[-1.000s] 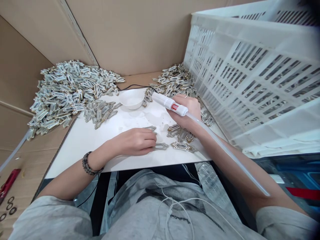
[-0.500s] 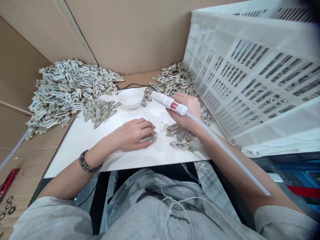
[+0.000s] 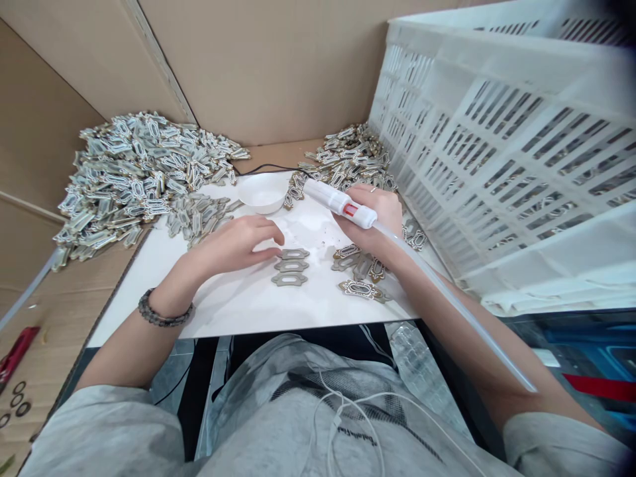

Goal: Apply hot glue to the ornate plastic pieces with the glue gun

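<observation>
My left hand (image 3: 242,245) hovers over the white board (image 3: 218,315) with thumb and fingers apart, holding nothing. Just right of its fingertips lie three flat grey metal plates (image 3: 290,266) in a column, each with a long slot. My right hand (image 3: 375,212) is closed round a white pen-like tool (image 3: 342,202) with a red part inside and a clear tube (image 3: 447,298) trailing back along the forearm; its front end points up and left. Below that hand sits a small cluster of ornate metal plates (image 3: 360,289), patterned and plain ones overlapping.
A big heap of metal plates (image 3: 134,172) fills the back left, another heap (image 3: 348,156) the back right. Between them stands a white bowl (image 3: 262,193). A white slotted crate (image 3: 497,152) rises on the right. Cardboard (image 3: 273,66) walls the back. A red-handled tool (image 3: 20,354) lies far left.
My left hand has pulled away from the grey plates to the left and opened. Those plates are now lined up in a column and uncovered. My right hand stays nearly still with the tool.
</observation>
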{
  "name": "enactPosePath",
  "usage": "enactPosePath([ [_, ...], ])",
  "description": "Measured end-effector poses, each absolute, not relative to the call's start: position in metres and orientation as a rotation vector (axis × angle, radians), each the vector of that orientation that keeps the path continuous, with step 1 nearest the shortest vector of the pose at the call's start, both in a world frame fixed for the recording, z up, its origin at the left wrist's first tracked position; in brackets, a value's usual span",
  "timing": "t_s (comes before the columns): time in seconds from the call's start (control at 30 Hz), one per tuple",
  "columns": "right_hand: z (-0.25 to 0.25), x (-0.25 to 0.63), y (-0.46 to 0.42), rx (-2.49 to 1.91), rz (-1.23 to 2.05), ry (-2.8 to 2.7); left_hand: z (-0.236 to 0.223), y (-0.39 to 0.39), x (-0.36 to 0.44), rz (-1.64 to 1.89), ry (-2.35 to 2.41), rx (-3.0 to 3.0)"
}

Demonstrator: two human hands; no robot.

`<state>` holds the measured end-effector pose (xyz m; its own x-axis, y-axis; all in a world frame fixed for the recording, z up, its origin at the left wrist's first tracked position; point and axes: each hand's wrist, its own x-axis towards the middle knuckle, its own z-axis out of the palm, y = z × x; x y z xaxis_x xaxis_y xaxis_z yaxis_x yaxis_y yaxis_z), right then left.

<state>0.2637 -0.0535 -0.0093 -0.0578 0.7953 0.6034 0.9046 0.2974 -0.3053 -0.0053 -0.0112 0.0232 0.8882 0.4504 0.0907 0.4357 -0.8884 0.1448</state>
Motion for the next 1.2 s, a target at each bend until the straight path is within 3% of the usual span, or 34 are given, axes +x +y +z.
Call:
enactPosePath([
  [0.2,-0.009,0.264,-0.054,-1.515,-0.189,-1.876,0.020,0.010,-0.029,-0.009,1.219,2.764],
  [0.9,-0.011,0.263,-0.054,-1.552,-0.208,-1.889,0.013,0.007,-0.018,-0.101,1.155,2.585],
  [1.2,-0.012,0.264,-0.052,-1.540,-0.206,-1.901,0.012,0.006,-0.018,0.041,1.098,2.646],
])
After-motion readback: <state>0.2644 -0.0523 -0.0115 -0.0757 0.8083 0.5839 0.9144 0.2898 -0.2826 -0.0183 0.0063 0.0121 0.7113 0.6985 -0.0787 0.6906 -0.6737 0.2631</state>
